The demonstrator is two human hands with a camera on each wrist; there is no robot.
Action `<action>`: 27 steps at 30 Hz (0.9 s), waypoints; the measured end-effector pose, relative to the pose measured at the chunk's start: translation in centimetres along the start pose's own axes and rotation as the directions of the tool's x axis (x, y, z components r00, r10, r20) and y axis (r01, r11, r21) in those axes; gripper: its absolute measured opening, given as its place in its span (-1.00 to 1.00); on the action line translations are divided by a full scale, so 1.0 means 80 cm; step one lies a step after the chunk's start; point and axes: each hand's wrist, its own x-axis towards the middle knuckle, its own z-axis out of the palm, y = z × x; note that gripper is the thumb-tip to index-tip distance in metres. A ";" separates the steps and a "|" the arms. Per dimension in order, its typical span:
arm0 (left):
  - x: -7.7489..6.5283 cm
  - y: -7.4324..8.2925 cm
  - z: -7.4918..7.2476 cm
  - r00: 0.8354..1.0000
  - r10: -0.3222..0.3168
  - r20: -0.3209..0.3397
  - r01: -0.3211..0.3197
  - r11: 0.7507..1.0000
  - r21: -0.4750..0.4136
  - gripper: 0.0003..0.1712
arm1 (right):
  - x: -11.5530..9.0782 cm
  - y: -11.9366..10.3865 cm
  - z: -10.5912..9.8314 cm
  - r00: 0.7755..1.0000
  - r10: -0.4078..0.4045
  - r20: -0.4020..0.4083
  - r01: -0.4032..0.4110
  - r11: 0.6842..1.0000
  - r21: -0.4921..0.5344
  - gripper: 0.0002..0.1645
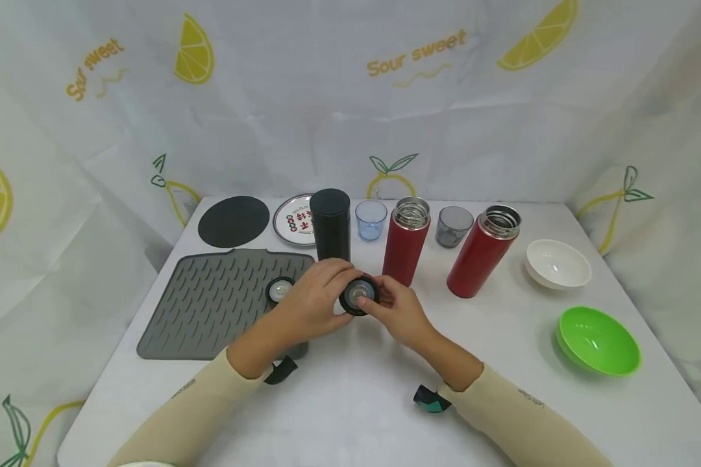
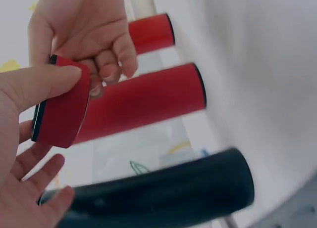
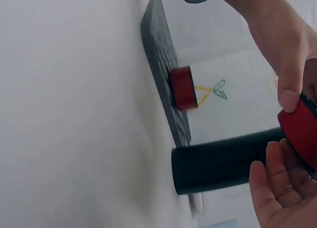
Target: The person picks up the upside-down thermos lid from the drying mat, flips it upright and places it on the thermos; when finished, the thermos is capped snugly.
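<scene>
Near the table's middle, my left hand grips a red bottle lid with a black rim, its thumb on the red side. The underside of this lid faces up in the head view. From the right, my right hand holds the same lid, its thumb on the underside and fingers at the edge. Just behind stands a red bottle without a lid, its steel mouth showing. Another lidless red bottle is further right. A second red lid lies underside up on the grey drying mat.
A black bottle stands behind my left hand. Along the back are a black round mat, a printed plate, a blue glass and a grey glass. A white bowl and a green bowl sit at right.
</scene>
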 end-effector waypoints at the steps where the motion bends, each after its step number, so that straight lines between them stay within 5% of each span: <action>1: 0.004 0.004 0.003 0.999 -0.033 0.007 0.034 0.999 -0.021 -0.23 | -0.002 -0.001 -0.004 1.000 -0.013 -0.018 0.013 1.000 0.009 -0.51; 3: 0.011 0.011 0.005 0.983 -0.175 0.063 0.181 0.976 -0.119 -0.18 | -0.007 -0.002 -0.013 0.996 -0.064 -0.061 0.062 0.998 -0.030 -0.53; 4: 0.014 0.014 0.005 0.959 -0.261 0.113 0.279 0.940 -0.194 -0.17 | -0.010 -0.004 -0.017 0.991 -0.107 -0.078 0.102 0.993 -0.067 -0.53; 5: 0.017 0.016 0.005 0.923 -0.344 0.171 0.379 0.887 -0.264 -0.18 | -0.012 -0.005 -0.021 0.984 -0.156 -0.091 0.146 0.983 -0.112 -0.51; 7: 0.025 0.018 0.004 0.836 -0.465 0.292 0.548 0.738 -0.394 -0.24 | -0.016 -0.009 -0.028 0.957 -0.272 -0.103 0.246 0.946 -0.210 -0.48; 9: 0.032 0.019 0.002 0.764 -0.511 0.394 0.645 0.597 -0.477 -0.35 | -0.018 -0.011 -0.032 0.915 -0.390 -0.097 0.350 0.892 -0.287 -0.44; 11: 0.040 0.020 -0.001 0.750 -0.485 0.450 0.661 0.523 -0.538 -0.46 | -0.018 -0.013 -0.035 0.874 -0.478 -0.088 0.430 0.845 -0.319 -0.45; 13: 0.047 0.021 -0.004 0.758 -0.455 0.467 0.651 0.491 -0.579 -0.52 | -0.017 -0.014 -0.038 0.838 -0.538 -0.095 0.479 0.807 -0.344 -0.43; 16: 0.061 0.024 -0.009 0.795 -0.433 0.424 0.604 0.502 -0.620 -0.51 | -0.014 -0.011 -0.045 0.801 -0.580 -0.151 0.493 0.781 -0.383 -0.32; 18: 0.073 0.025 -0.011 0.835 -0.440 0.330 0.542 0.555 -0.631 -0.45 | -0.008 -0.004 -0.053 0.782 -0.582 -0.223 0.476 0.789 -0.390 -0.23; 21: 0.100 0.024 -0.012 0.893 -0.440 0.091 0.393 0.666 -0.634 -0.35 | 0.006 0.015 -0.066 0.777 -0.520 -0.356 0.408 0.845 -0.346 -0.11; 24: 0.130 0.018 -0.002 0.895 -0.419 -0.154 0.246 0.750 -0.614 -0.29 | 0.022 0.034 -0.075 0.812 -0.382 -0.441 0.305 0.923 -0.237 -0.06; 27: 0.154 0.014 0.019 0.869 -0.419 -0.264 0.197 0.782 -0.592 -0.27 | 0.032 0.046 -0.077 0.871 -0.218 -0.440 0.170 0.975 -0.146 0.00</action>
